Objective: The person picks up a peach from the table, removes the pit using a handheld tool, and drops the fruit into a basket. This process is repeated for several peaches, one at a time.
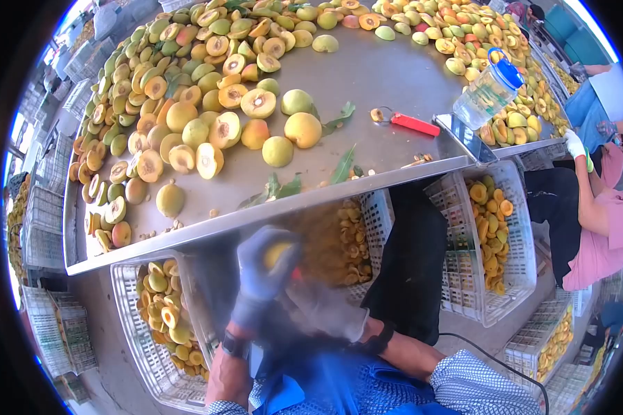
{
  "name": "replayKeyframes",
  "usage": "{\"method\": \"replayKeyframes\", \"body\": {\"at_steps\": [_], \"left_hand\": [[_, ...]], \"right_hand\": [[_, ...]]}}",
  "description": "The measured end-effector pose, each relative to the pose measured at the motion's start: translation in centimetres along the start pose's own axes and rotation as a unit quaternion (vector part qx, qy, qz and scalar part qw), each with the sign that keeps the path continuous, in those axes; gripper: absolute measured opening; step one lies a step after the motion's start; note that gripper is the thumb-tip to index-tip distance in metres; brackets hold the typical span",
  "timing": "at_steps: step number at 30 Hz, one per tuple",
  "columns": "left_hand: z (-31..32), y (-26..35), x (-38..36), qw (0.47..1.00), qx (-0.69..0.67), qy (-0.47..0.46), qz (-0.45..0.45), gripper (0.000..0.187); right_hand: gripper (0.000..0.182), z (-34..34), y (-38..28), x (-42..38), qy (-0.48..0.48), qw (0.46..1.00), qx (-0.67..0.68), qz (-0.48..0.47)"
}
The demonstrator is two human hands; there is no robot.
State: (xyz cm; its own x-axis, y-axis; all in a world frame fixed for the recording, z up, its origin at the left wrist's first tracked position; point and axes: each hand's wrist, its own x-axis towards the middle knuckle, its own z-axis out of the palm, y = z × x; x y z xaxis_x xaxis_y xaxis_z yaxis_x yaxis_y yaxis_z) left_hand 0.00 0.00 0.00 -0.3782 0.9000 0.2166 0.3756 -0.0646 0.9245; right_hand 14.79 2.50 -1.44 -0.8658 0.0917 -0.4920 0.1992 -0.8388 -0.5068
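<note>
My left hand (pixel 264 266), in a grey glove, is raised just below the table's front edge with a yellow fruit piece (pixel 277 256) in its fingers. Beside it on the right, my right hand (pixel 325 308), also gloved, is smeared by motion; a small red spot shows near its fingers, too blurred to name. Halved and whole peach-like fruits (pixel 258 103) lie heaped on the metal table (pixel 381 83). A tool with a red handle (pixel 415 124) and a curved metal end rests on the table.
A crate of fruit halves (pixel 121 290) stands below left, another crate (pixel 526 277) below right. A bottle with a blue lid (pixel 483 97) and a phone (pixel 467 138) are at the table's right. A person in pink (pixel 606 214) works at far right. A black cable (pixel 491 356) runs below.
</note>
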Motion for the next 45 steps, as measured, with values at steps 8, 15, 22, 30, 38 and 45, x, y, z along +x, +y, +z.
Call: {"method": "replayKeyframes", "body": {"at_steps": [8,15,22,30,38,45], "left_hand": [[1.9,-2.2,-0.5,0.976,-0.119,0.096,-0.154,0.014],[2.1,-2.4,-0.7,0.939,-0.185,0.142,-0.252,0.038],[1.8,-2.3,-0.9,0.920,-0.199,0.135,-0.308,0.039],[2.3,-2.6,-1.3,0.894,-0.286,0.214,-0.270,0.045],[2.6,-1.9,-1.4,0.885,-0.298,0.191,-0.302,0.047],[3.5,-3.7,-1.8,0.896,-0.226,0.259,-0.280,0.040]], "right_hand": [[0.041,-1.2,-0.5,0.4,0.110,0.954,-0.256,-0.114],[0.030,-2.1,1.2,1.9,0.141,0.941,-0.278,-0.134],[0.036,-2.1,1.4,1.9,0.186,0.867,-0.406,-0.220],[0.040,-0.5,1.4,1.7,0.234,0.863,-0.395,-0.212],[0.037,-2.3,1.7,1.2,0.250,0.822,-0.449,-0.246],[0.041,-2.2,0.5,1.1,0.182,0.877,-0.383,-0.225]]}}
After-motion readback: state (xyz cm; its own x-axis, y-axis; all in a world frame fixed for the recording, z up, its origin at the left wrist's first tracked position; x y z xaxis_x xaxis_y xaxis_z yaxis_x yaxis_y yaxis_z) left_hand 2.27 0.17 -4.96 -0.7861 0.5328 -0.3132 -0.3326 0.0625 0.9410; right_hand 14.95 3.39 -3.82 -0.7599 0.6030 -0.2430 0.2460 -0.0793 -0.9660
